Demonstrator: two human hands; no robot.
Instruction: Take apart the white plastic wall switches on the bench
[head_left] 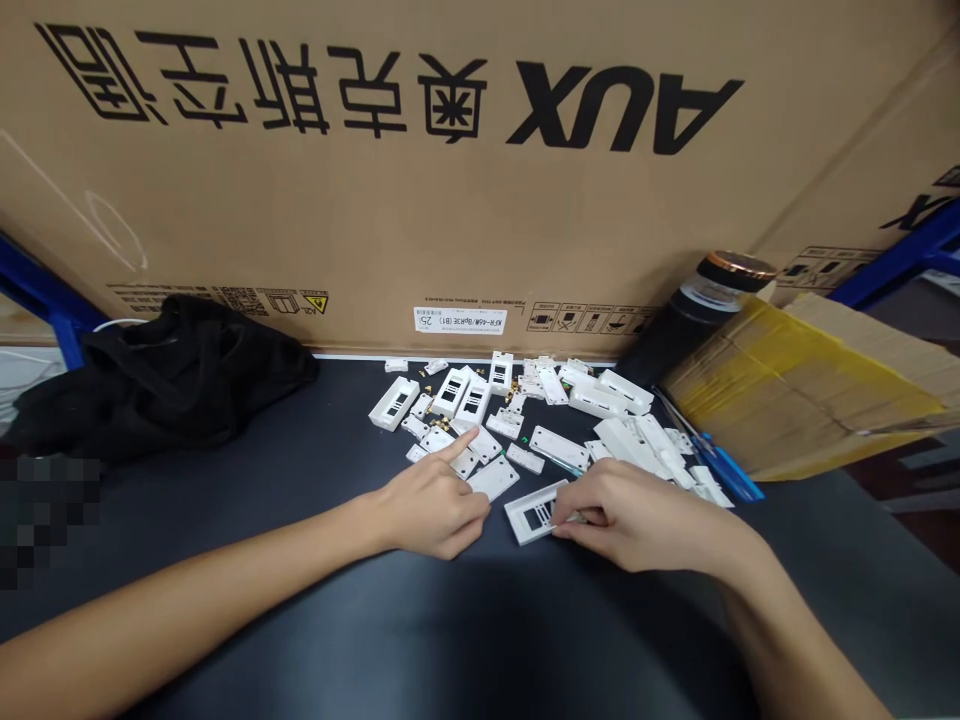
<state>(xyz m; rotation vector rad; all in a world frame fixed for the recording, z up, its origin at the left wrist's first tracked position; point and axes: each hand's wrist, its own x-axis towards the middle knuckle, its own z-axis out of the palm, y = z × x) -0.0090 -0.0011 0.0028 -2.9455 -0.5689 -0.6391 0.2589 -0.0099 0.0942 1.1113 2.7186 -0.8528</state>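
My left hand hovers over the near left side of a scatter of white plastic parts. Its index finger is stretched out towards a flat white plate; the other fingers are curled, and I see nothing held. My right hand is closed in a pinch at the right end of a white rectangular plastic housing with a dark slotted window. The fingers cover that end of the housing, so anything small between them is hidden. Just behind this hand, a thin teal shaft lies beside a long white cover.
Similar slotted housings and small brass-coloured pieces lie further back. At the right are a blue-handled tool, a black bottle and a taped cardboard box. Black cloth lies left; a big carton walls the back.
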